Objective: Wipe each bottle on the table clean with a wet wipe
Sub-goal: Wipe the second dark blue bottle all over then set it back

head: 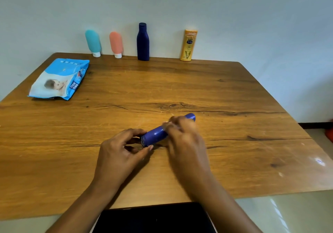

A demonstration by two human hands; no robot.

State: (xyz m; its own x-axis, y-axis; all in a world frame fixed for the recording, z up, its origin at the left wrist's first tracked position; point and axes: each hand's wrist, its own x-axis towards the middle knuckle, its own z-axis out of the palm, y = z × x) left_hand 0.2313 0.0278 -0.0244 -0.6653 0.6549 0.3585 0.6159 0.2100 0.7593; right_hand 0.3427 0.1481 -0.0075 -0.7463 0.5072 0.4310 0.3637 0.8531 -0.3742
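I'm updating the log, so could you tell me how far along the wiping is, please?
Done: nothing shows which are clean. In hand: the left hand holds the blue bottle by its base while the blurred right hand rubs it. Possibly left: teal tube, pink tube, navy bottle, yellow bottle by the wall.

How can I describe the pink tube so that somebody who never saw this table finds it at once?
Look at the far edge of the wooden table, where four containers stand in a row. The pink tube is second from the left, between the teal tube and the dark blue bottle. Both tubes stand on white caps, but only this one is salmon pink.
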